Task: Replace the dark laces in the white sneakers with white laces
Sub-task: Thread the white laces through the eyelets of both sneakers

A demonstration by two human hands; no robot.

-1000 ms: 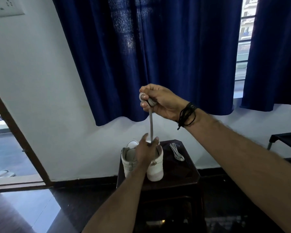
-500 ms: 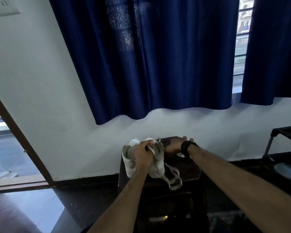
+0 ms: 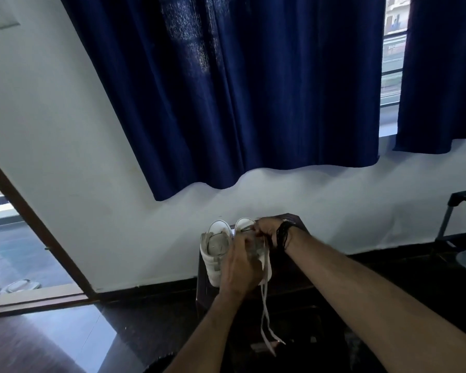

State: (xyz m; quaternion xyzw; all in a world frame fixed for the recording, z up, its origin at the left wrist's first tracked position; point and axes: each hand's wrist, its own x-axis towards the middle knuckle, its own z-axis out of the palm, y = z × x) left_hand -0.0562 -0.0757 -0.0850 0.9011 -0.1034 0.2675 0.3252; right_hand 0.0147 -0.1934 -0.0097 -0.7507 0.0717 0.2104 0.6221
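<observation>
Item: pair of white sneakers (image 3: 217, 251), standing side by side on the dark tabletop (image 3: 285, 270), lower centre of the frame, below the hem of the blue curtain (image 3: 240, 90).

Item: my left hand (image 3: 240, 267), lying over the right-hand sneaker of the pair, fingers curled around its upper; I am steadying the shoe with it. A second ago it was in the same place.

Item: my right hand (image 3: 267, 230), with a black wristband (image 3: 283, 234), now working at the top of that same sneaker, at the far eyelets. A second ago I was holding it high in front of the curtain, drawing a lace taut straight up out of the shoe; half a second ago I was dropping it toward the tabletop; now I am bringing it back onto the shoe. The fingers are bunched, but motion blur is hiding whether they are pinching the lace or an eyelet, so I cannot tell its grip.

Item: pale lace (image 3: 265, 305), running from under my hands down past the front edge of the tabletop, its two ends dangling loose in the lower centre of the frame. Earlier it was stretched tight; now it is hanging slack.

Reading: the long pull-through is looking finished and I am judging the next threading to be starting. The left-hand sneaker is showing no lace that I can make out.
</observation>
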